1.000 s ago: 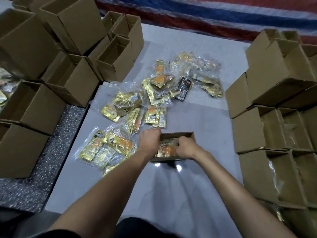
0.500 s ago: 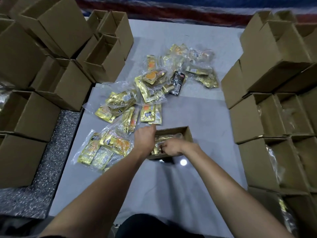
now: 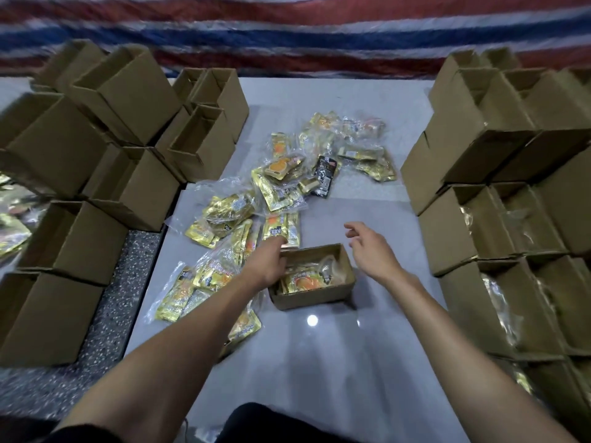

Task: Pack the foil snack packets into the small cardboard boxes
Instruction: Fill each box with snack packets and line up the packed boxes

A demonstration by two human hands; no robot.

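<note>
- Step in hand, by the look of it: filling one small box (image 3: pixel 315 297), open-topped, on the glossy grey floor (image 3: pixel 335 362) at centre of view.
- Left hand (image 3: pixel 270 265) at the box's left end, fingers curled over the rim, gripping and steadying it.
- Right hand (image 3: pixel 372 251) raised just above the box's far right corner, touching nothing, fingers loosely spread and empty.
- Inside the box: gold foil packets (image 3: pixel 300 281) lying flat, orange print uppermost, with crumpled clear wrap (image 3: pixel 332 266) at the right end. Contents near the rim; exact count impossible to tell.
- Just beyond the box and to its left: a loose heap (image 3: pixel 278 193) of gold packets, many bundled in clear bags, and one black packet (image 3: pixel 326 175) towards the far side.
- Next move, probably: either one more packet from the heap or, if full, setting the box aside. For the first, a free-hand reach past the box and a pinch on a single slippery packet, without dragging a whole bag along.
- Left of view: stacked empty boxes (image 3: pixel 208 155), tops open, nothing visible in those seen into.
- Right of view: stacked packed boxes (image 3: pixel 447 231), tops open, gold foil and clear plastic showing in the nearer ones.
</note>
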